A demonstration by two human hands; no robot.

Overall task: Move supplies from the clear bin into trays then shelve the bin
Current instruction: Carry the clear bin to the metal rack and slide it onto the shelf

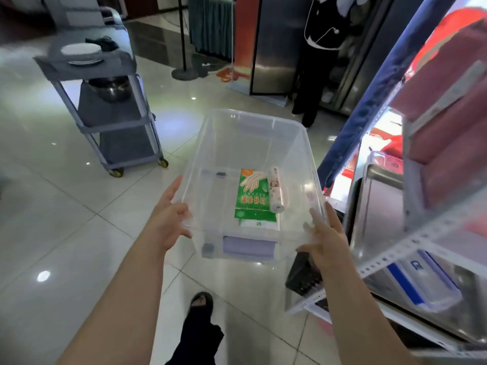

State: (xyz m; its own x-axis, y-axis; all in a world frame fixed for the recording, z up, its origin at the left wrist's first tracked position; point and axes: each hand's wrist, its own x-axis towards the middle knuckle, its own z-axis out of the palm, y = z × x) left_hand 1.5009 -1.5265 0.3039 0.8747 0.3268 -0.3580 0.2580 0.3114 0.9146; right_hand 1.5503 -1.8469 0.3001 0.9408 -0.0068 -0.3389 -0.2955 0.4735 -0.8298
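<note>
We carry the clear bin — probably light, stiff but slick — with left hand and right hand clasping its near rim corners, the sensible hold.

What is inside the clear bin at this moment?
The clear bin holds a green glove packet lying flat and a small white roll beside it, touching. The packet covers whatever lies beneath it. The rest of the floor looks bare.

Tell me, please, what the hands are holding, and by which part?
Both hands, left and right, hold the clear bin by its near side rims.
</note>
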